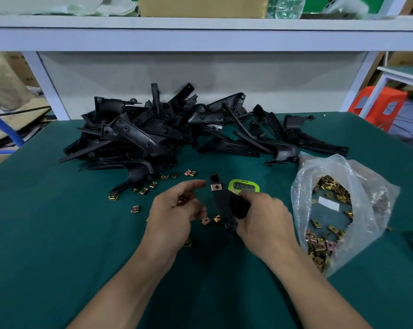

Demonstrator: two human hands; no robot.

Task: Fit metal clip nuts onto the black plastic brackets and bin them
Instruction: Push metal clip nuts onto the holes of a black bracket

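**Bracket with one nut fitted, held at centre frame**

The bracket [221, 205] is a narrow strip of matt black plastic, standing nearly upright just below the middle of the frame. It has a round hole at its top end and a rounded knob at its bottom end. A square, copper-coloured clip nut [216, 187] with a hole in its middle sits on the strip just under the top hole.

The right hand [265, 217] grips the bracket's wider lower part, fingers wrapped round it. The left hand [174, 210], just beside it, cups a few spare nuts [182, 200] in its curled fingers, forefinger stretched towards the bracket.

Loose nuts [151, 185] lie scattered on the green tabletop [58, 233]. A green timer [244, 186] lies behind the right hand. A clear bag [338, 210] of nuts is at right, and a pile of brackets [153, 134] above centre.
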